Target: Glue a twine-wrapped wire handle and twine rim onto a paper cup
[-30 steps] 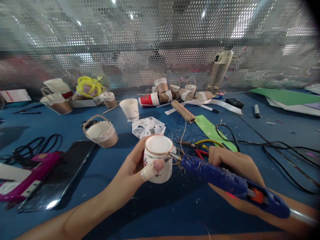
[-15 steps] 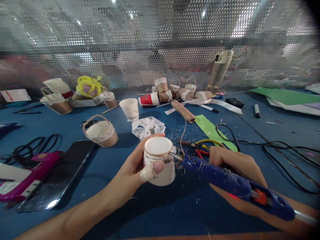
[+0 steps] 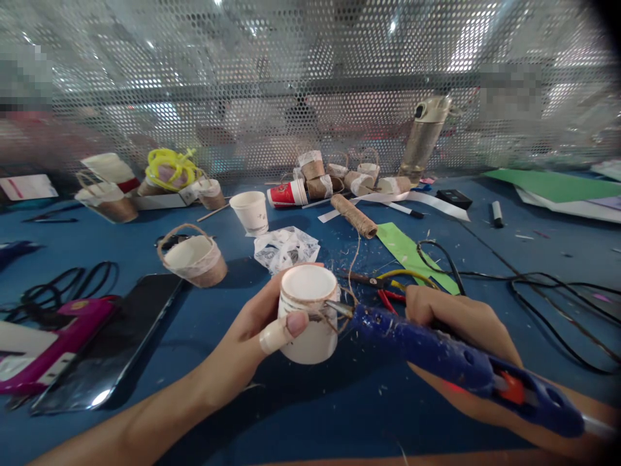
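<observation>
A white paper cup (image 3: pixel 310 343) is gripped by my left hand (image 3: pixel 264 317), the bandaged thumb across its near side. Jute twine (image 3: pixel 356 259) runs from a spool (image 3: pixel 354 215) to the cup and lies around it just below the rim. My right hand (image 3: pixel 460 323) is closed around a blue hot glue gun (image 3: pixel 427 343). The gun's metal nozzle (image 3: pixel 337 307) points left, at the twine on the cup's right side; whether it touches is hard to tell. Pliers (image 3: pixel 373 282) with red and yellow handles lie behind the gun.
To the left are a twine-wrapped basket (image 3: pixel 196 259), a phone (image 3: pixel 111 336) and a magenta tool (image 3: pixel 63 343). Crumpled lace (image 3: pixel 286 249), a white cup (image 3: pixel 250 212) and red cups (image 3: pixel 286 193) lie beyond. A bottle (image 3: pixel 424 139) stands by the perforated screen (image 3: pixel 242 84). Black cables (image 3: pixel 524 285) cross the right side.
My left thumb has shifted slightly left on the cup. The glue gun's nozzle has moved a little left and down along the twine. Both hands keep their holds.
</observation>
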`<state>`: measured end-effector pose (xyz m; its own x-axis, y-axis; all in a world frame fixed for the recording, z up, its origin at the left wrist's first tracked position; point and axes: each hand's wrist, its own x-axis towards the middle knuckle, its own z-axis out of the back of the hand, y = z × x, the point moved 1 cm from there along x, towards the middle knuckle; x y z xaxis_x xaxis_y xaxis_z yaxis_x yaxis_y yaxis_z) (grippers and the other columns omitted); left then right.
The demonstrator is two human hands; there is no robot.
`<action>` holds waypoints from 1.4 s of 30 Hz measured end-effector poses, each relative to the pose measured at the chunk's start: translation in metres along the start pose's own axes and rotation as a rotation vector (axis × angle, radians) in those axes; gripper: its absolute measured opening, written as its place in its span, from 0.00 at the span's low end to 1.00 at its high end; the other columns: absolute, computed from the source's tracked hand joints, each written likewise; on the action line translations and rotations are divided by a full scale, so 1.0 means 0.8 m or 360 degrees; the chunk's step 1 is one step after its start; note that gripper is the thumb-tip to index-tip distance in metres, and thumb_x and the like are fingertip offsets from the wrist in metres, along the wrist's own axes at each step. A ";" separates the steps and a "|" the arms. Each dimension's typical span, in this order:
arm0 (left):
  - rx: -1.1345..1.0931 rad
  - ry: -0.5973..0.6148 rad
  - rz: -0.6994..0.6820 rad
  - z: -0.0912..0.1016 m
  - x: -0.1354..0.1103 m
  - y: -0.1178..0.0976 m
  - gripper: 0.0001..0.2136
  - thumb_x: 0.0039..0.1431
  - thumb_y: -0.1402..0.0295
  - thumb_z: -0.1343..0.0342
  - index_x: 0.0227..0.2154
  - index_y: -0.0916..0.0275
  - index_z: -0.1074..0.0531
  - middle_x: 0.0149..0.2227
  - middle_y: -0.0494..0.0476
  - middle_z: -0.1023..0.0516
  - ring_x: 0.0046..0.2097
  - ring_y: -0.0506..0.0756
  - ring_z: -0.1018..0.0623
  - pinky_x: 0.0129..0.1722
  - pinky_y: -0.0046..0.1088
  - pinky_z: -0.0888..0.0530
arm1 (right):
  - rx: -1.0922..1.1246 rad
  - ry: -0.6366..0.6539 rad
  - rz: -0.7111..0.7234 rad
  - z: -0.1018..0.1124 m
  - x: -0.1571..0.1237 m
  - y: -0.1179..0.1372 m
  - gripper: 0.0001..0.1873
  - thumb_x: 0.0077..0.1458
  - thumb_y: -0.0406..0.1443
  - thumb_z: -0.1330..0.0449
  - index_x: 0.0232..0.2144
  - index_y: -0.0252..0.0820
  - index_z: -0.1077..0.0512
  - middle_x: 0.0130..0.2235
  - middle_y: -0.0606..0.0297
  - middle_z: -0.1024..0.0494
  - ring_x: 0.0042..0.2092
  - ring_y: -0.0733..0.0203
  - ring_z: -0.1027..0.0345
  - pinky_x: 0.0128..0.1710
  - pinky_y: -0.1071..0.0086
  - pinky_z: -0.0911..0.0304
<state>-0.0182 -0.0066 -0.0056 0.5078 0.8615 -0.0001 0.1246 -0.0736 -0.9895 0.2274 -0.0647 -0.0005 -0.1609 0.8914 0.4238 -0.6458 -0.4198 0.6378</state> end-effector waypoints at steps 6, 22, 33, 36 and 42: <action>-0.0096 -0.0053 0.0005 -0.002 -0.001 -0.004 0.27 0.56 0.54 0.39 0.57 0.55 0.33 0.54 0.60 0.24 0.56 0.68 0.28 0.53 0.41 0.30 | -0.0011 0.0054 -0.0044 0.002 0.002 -0.006 0.13 0.47 0.28 0.42 0.23 0.45 0.43 0.23 0.73 0.36 0.24 0.67 0.45 0.23 0.71 0.49; -0.0182 0.0007 -0.0063 -0.001 0.000 -0.003 0.20 0.57 0.55 0.40 0.50 0.57 0.28 0.45 0.61 0.22 0.46 0.63 0.25 0.44 0.37 0.28 | 0.0098 0.0005 -0.0056 0.001 0.000 -0.001 0.14 0.46 0.26 0.43 0.23 0.45 0.45 0.24 0.73 0.40 0.24 0.67 0.48 0.24 0.71 0.51; -0.0245 0.0010 -0.0051 -0.001 0.002 -0.002 0.19 0.57 0.56 0.40 0.49 0.58 0.26 0.47 0.61 0.20 0.47 0.64 0.23 0.46 0.37 0.27 | 0.0203 0.0033 -0.0123 0.001 0.007 -0.007 0.13 0.49 0.27 0.41 0.23 0.45 0.43 0.22 0.74 0.38 0.23 0.66 0.46 0.22 0.71 0.49; -0.0221 -0.0024 -0.0037 -0.001 0.003 -0.005 0.19 0.57 0.57 0.39 0.49 0.59 0.27 0.49 0.62 0.21 0.50 0.66 0.24 0.46 0.36 0.27 | 0.0293 -0.0049 -0.0177 0.000 0.008 -0.008 0.11 0.51 0.27 0.41 0.25 0.46 0.39 0.23 0.72 0.34 0.23 0.65 0.42 0.22 0.71 0.47; -0.0083 0.0032 0.0002 0.001 0.004 0.001 0.16 0.59 0.61 0.38 0.48 0.58 0.29 0.48 0.59 0.21 0.51 0.64 0.25 0.47 0.35 0.29 | 0.0550 -0.0122 -0.0135 -0.010 0.009 0.001 0.09 0.54 0.33 0.34 0.36 0.49 0.30 0.33 0.70 0.23 0.33 0.61 0.27 0.34 0.69 0.32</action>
<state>-0.0173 -0.0037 -0.0061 0.5248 0.8512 0.0022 0.1680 -0.1010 -0.9806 0.2202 -0.0570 -0.0019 -0.0528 0.9155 0.3989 -0.3620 -0.3899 0.8467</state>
